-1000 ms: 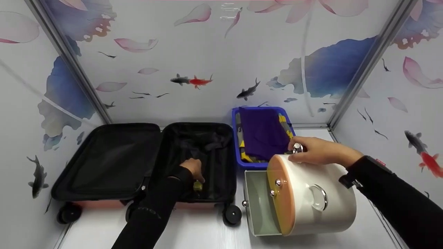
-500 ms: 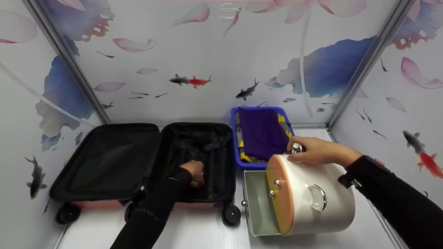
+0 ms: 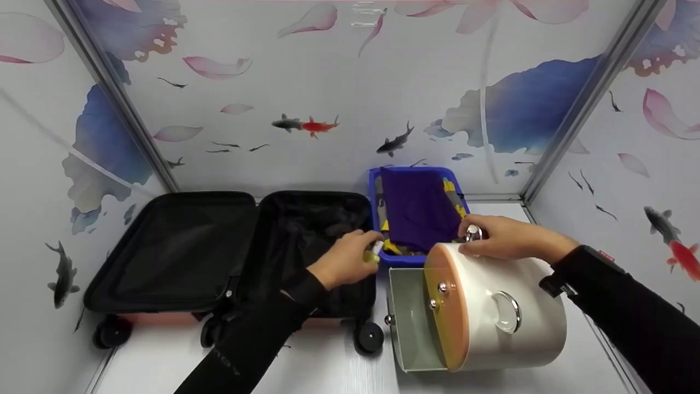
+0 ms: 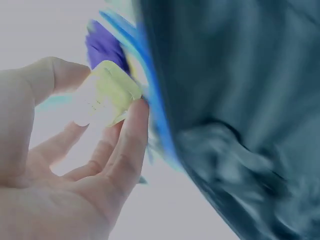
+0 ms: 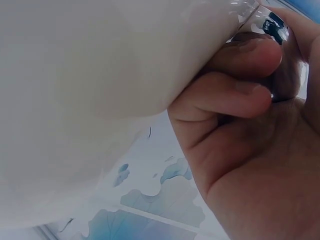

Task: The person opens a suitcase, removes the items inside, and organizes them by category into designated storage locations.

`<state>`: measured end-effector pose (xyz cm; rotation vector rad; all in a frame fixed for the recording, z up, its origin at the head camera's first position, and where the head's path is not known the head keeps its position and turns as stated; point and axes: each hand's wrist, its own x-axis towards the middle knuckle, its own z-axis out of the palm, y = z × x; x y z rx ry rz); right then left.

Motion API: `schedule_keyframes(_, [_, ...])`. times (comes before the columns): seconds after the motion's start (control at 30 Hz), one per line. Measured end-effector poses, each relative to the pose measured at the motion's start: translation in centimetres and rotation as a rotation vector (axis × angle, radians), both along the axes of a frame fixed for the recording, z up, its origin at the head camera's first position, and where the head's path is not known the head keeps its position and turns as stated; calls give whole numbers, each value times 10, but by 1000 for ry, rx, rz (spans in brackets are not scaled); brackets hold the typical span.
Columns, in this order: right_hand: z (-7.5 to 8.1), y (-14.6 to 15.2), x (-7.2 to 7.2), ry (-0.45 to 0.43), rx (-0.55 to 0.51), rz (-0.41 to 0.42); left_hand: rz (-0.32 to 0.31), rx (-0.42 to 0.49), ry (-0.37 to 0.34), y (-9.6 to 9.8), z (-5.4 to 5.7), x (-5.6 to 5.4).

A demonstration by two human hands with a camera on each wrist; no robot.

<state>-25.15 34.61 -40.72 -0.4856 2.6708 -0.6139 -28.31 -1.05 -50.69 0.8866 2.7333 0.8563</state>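
My left hand [image 3: 345, 260] pinches a small yellow-and-white item with rounded corners [image 4: 114, 91] between thumb and fingertips. It is over the right rim of an open black-lined suitcase [image 3: 306, 268], close to the blue basket [image 3: 402, 260]. With my right hand [image 3: 506, 236] I grip the shiny chrome handle [image 5: 287, 75] on top of a cream drawer box [image 3: 508, 345] with an orange front. One drawer [image 3: 416, 328] of that box is pulled out to the left, and its pale green inside shows.
Folded purple cloth [image 3: 418, 213] lies in the blue basket over yellow and grey cloth. The suitcase's other half [image 3: 180, 251] lies open at the left. Patterned white walls [image 3: 328, 82] enclose the table [image 3: 317, 366] at the back and sides.
My left hand has come up out of the suitcase and moved right toward the drawer box, carrying the small yellow-and-white item. My right hand keeps its grip on the handle.
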Motion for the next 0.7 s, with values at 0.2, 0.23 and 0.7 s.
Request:
schedule_keyframes(0.2, [0,0,1,-2,0,-4,-123,35,13,45,-5,40])
schedule_keyframes(0.23, [0,0,1,-2,2,-4,-131,23,16,51,-9,46])
schedule_keyframes(0.7, [-1,0,1,-11,-9,-14,-63,-361,326,94,-58,81])
